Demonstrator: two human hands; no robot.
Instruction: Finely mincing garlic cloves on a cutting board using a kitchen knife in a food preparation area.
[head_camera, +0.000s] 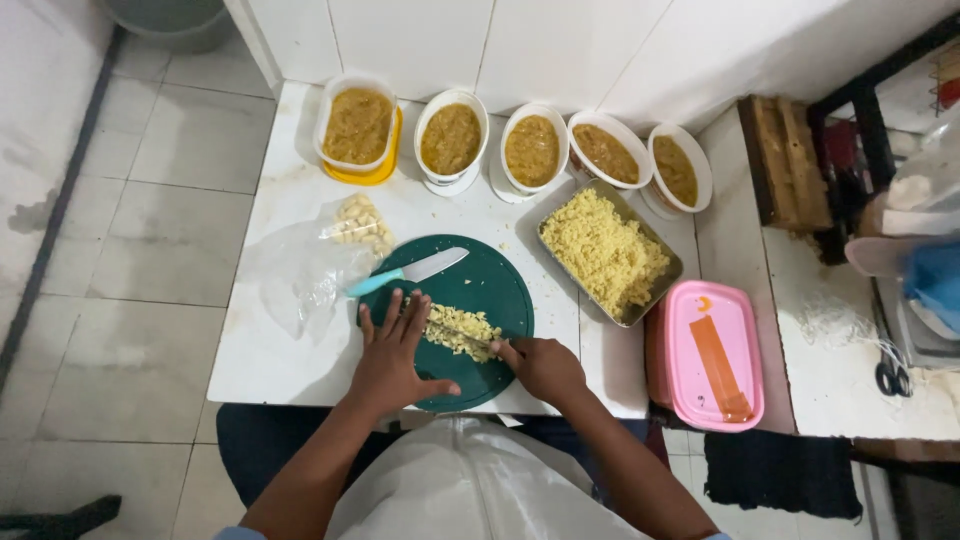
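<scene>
A round green cutting board lies on a white table, with a pile of chopped pale yellow pieces near its middle. My left hand rests flat at the pile's left end with its fingers spread. At the pile's right end my right hand is closed on what looks like a dark knife handle, and the blade lies across the pile, mostly hidden. A second knife with a teal handle lies loose on the upper left of the board.
A clear plastic bag of peeled cloves lies left of the board. A metal tray of chopped pieces sits to the right, beside a pink-lidded box. Several tubs of brownish paste line the wall. Scissors lie far right.
</scene>
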